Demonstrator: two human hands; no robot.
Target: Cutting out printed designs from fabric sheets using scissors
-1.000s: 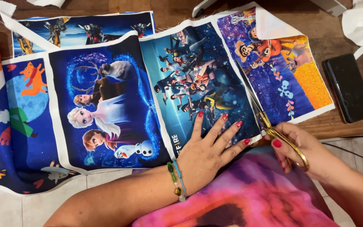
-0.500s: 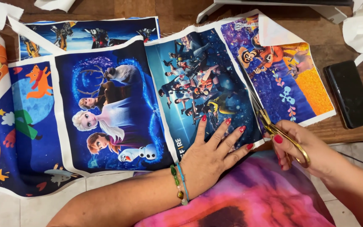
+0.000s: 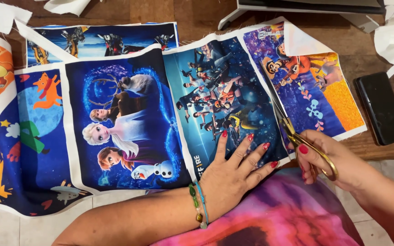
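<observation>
Left hand (image 3: 233,175) flat on printed fabric (image 3: 224,100); right hand (image 3: 331,161) grips scissors (image 3: 297,136), blades partly hidden.

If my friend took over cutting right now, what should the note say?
Left hand: flat, fingers spread, pressing the printed cartoon-picture fabric strip onto the wooden table.
Right hand: gripping the gold-handled scissors, blades in the white gap between the two rightmost panels.
Done: cut started at the near edge.
Left: the rest of that gap; other panels are uncut.
Black phone lies to the right.
</observation>
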